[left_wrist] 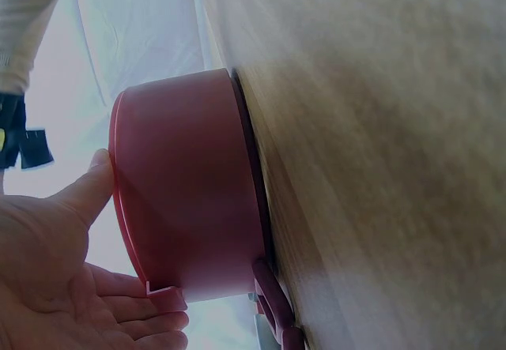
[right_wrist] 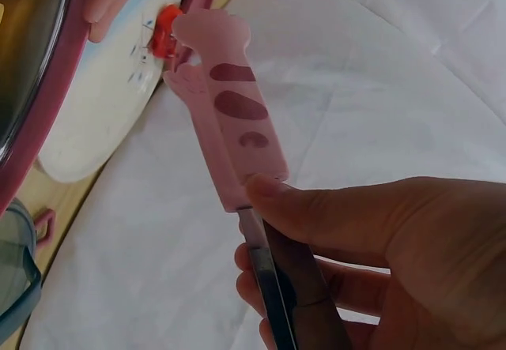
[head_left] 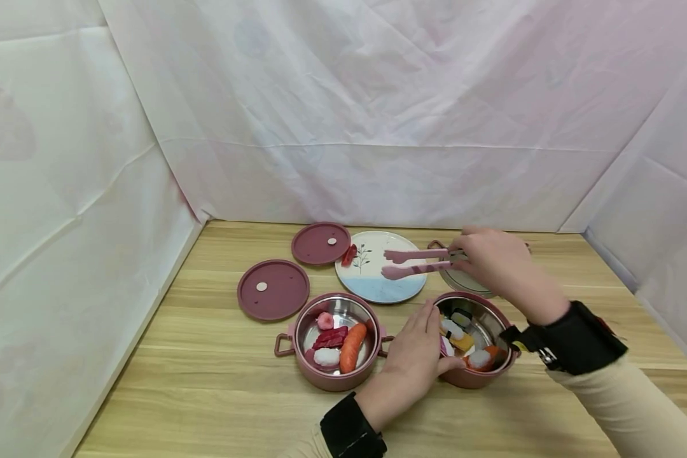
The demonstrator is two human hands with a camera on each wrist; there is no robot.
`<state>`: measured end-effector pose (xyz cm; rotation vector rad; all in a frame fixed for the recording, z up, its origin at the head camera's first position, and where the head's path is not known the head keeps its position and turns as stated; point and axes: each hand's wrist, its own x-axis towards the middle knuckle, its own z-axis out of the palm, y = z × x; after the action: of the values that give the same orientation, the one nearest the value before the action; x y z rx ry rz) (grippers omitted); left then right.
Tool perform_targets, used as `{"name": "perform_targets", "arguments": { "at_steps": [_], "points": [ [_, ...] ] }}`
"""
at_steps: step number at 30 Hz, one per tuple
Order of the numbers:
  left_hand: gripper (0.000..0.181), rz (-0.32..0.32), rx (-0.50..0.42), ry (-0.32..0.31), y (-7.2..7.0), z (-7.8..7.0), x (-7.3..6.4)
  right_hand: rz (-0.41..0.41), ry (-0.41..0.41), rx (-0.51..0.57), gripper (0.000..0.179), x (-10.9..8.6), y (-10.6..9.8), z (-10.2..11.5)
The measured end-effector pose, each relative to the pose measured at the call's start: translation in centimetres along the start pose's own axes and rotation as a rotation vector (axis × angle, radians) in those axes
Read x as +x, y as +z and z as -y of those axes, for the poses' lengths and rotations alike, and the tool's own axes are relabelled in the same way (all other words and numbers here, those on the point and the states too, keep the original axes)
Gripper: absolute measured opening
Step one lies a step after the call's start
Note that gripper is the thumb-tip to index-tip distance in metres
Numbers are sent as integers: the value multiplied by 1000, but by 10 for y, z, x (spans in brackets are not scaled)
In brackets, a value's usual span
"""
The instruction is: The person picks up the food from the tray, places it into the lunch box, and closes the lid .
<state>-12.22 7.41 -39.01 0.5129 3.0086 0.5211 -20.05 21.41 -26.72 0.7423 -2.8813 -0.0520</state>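
My right hand grips pink tongs with paw-shaped ends, held above the plate; nothing is between their tips. In the right wrist view, the thumb presses on the pink arm of the tongs. My left hand rests against the right maroon pot, its fingers extended along the side and its thumb at the rim. Inside that pot lie several toy food pieces, among them an orange-and-grey one. A small red piece lies on the plate's left edge.
A second maroon pot stands to the left, holding a toy sausage and other pieces. Two maroon lids lie behind it. Behind the right pot is a round greyish item, partly hidden by my right hand. White cloth encloses the table.
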Motion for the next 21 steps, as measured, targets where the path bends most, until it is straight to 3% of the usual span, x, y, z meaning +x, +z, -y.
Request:
{"name": "perform_targets", "arguments": {
  "at_steps": [6, 11, 17, 21],
  "points": [
    [89, -56, 13, 33, 1, 1, -2, -63, -76, -95, 19, 24, 13, 15],
    [89, -92, 51, 43, 3, 1, -1, -265, -198, -286, 13, 47, 26, 22],
    [91, -52, 48, 25, 4, 0, 1, -502, -379, -477, 12, 76, 39, 23],
    [92, -42, 38, 19, 5, -1, 2, -573, -469, -534, 11, 88, 46, 22]
  ]
}}
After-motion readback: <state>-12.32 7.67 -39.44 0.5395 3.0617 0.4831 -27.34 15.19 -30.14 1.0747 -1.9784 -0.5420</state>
